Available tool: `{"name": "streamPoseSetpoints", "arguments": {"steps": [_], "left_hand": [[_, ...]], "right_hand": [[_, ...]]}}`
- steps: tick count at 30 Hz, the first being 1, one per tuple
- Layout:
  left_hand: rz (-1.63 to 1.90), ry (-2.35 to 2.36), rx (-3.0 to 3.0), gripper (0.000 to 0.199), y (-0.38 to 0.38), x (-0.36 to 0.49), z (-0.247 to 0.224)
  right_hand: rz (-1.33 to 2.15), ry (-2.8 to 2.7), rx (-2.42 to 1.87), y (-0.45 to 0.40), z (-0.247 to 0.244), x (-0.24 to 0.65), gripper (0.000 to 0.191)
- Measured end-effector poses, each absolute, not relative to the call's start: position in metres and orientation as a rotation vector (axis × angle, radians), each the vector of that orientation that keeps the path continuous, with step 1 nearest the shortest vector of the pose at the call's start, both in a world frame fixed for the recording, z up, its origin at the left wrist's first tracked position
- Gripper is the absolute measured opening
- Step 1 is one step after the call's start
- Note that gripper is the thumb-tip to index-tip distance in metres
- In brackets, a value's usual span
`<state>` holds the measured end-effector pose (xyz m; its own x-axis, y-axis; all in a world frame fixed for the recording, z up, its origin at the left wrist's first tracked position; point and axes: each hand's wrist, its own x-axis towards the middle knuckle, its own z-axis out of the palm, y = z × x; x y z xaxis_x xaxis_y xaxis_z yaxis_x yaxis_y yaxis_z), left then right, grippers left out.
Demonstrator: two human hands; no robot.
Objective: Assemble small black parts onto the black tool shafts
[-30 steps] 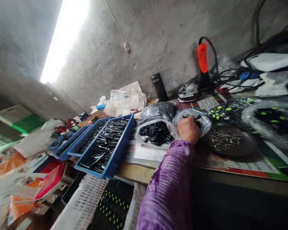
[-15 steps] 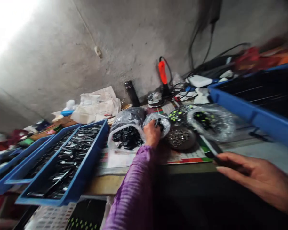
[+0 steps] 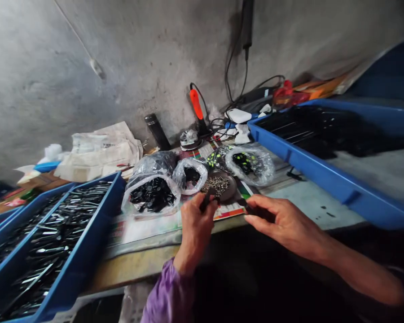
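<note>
My left hand [image 3: 195, 222], below a purple sleeve, pinches a small black part [image 3: 207, 199] in front of a dish of small metal pieces [image 3: 227, 190]. To its right, my right hand [image 3: 279, 217] is closed around a dark item [image 3: 256, 211], mostly hidden by the fingers. The two hands are apart. Behind them stand an open plastic bag of black round parts [image 3: 151, 195], a smaller bag with black parts [image 3: 190, 176] and a bag of black and yellow-green parts [image 3: 249, 165].
Blue trays of black parts [image 3: 103, 215] stand at the left, and a large blue tray [image 3: 323, 172] at the right. Against the wall are a black cylinder [image 3: 157, 132], an orange-handled tool [image 3: 196, 105], cables and papers [image 3: 101, 150].
My left hand has come back from the smaller bag with a black part and is nearer my right hand. The view has swung to the right.
</note>
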<state>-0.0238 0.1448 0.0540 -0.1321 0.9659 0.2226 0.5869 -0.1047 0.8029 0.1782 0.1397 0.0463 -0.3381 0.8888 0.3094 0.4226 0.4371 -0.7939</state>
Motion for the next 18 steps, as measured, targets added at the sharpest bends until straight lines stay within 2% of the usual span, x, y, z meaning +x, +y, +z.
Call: {"name": "streamPoseSetpoints", "arguments": {"steps": [6,11,15,18], "left_hand": [[1.109,1.625,1.571,0.016,0.088,-0.009,0.043],[1.213,1.519,1.276,0.015,0.068,-0.005,0.035],[1.298,1.328,0.874,0.026,0.054,0.001,0.027],[1.349,1.233,0.668,0.036,0.044,0.006,0.020]], "right_hand": [[0.775,-2.020,-0.917,0.128,0.048,0.155,0.015],[0.792,-2.078,-0.957,0.116,0.044,0.151,0.014],[1.087,-1.975,-0.994,0.106,0.042,0.150,0.019],[1.383,-1.817,-0.965,0.097,0.036,0.147,0.015]]}}
